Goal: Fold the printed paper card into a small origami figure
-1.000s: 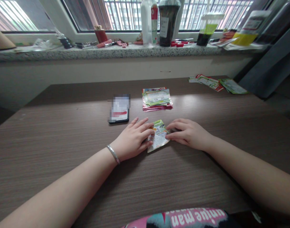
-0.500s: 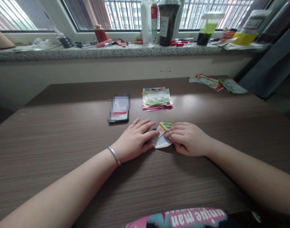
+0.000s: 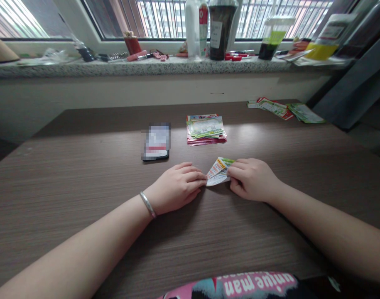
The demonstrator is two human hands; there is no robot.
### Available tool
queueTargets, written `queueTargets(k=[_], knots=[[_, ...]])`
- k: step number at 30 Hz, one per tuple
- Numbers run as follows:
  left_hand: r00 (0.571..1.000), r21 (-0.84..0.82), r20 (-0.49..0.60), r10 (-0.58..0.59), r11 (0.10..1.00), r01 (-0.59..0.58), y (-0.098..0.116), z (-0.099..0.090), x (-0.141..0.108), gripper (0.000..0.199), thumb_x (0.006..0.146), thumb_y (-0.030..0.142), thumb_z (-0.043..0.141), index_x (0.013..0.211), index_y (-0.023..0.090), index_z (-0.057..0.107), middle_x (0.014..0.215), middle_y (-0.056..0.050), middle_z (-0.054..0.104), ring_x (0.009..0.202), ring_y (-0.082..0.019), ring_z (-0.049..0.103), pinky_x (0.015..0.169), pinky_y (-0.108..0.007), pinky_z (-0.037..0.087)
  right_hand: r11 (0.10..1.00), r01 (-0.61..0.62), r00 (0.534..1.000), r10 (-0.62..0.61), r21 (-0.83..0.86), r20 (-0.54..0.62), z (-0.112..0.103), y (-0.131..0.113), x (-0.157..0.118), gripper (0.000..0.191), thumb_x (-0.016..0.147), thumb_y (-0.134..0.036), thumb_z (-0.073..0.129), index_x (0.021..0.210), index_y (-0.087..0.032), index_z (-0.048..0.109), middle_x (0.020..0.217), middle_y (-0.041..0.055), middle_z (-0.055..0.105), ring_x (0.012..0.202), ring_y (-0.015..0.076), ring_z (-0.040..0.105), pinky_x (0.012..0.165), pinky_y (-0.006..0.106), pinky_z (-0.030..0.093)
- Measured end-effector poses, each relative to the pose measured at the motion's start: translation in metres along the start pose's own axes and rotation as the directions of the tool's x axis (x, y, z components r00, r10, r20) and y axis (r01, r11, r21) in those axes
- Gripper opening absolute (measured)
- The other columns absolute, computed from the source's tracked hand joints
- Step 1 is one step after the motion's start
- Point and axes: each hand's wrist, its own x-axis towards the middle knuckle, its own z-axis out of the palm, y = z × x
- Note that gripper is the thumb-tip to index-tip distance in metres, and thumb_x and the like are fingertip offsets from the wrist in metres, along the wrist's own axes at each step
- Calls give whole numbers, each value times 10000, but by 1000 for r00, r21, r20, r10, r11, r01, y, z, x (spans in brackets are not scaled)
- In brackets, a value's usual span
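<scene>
A small folded printed paper [image 3: 218, 172], white with orange and green bands, is between my two hands over the brown table [image 3: 84, 187]. My left hand [image 3: 180, 185], with a silver bangle at the wrist, has its fingers together and its fingertips on the paper's left corner. My right hand [image 3: 253, 178] pinches the paper's right side, with fingers curled and thumb below. Beyond the hands lies a stack of colourful printed sheets [image 3: 206, 129]. To its left is a phone [image 3: 157, 141], its screen blurred out.
More printed slips [image 3: 275, 109] lie at the table's far right corner. Behind the table, a granite window sill [image 3: 165, 68] carries a dark cup [image 3: 221, 33], a clear bottle [image 3: 192, 31], a cup with green and dark contents [image 3: 270, 43], pens and small items.
The left hand's spread fingers have closed together at the paper's left corner. The paper has moved slightly right and away from me and turned, with the right hand gripping its right side.
</scene>
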Motion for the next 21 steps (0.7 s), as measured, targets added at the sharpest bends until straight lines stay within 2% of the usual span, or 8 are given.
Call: queueTargets(k=[4,7,10,15,21], knots=[[998,-16,57,-27,999,28,0,2,0,403,924,309,476,1299,168,520,1315,-75,570,1216,-235,508,1103,-444,358,990,-88,996,85,109,32,4,6,0,156,870,-257,479,758,-196,570,766,29,620,766,167,543,677,275,361],[998,-10,62,-19,1000,20,1,3,0,430,916,320,495,1311,150,503,1341,-87,544,1227,-248,495,1103,-454,361,968,-138,990,130,209,50,8,10,1,240,922,-340,458,772,-198,581,788,33,620,781,162,540,692,260,367],[999,-19,51,-13,1000,14,1,2,1,407,908,303,504,1282,142,522,1310,-99,556,1204,-239,511,1092,-434,380,939,-209,978,199,272,63,13,11,4,228,918,-343,476,774,-198,576,783,25,610,761,152,536,675,247,360],[999,-42,21,27,999,-26,3,1,6,245,886,162,463,1081,155,610,1169,-94,622,1143,-197,554,1012,-362,457,912,-363,931,349,191,103,18,6,10,257,913,-395,473,753,-198,514,774,16,592,666,143,494,585,253,293],[998,56,-32,47,997,-45,5,1,5,349,915,191,442,1247,193,549,1161,-79,647,1098,-192,593,975,-382,485,908,-389,919,371,155,135,17,4,13,274,926,-406,445,751,-202,496,757,12,594,654,142,482,581,251,269]])
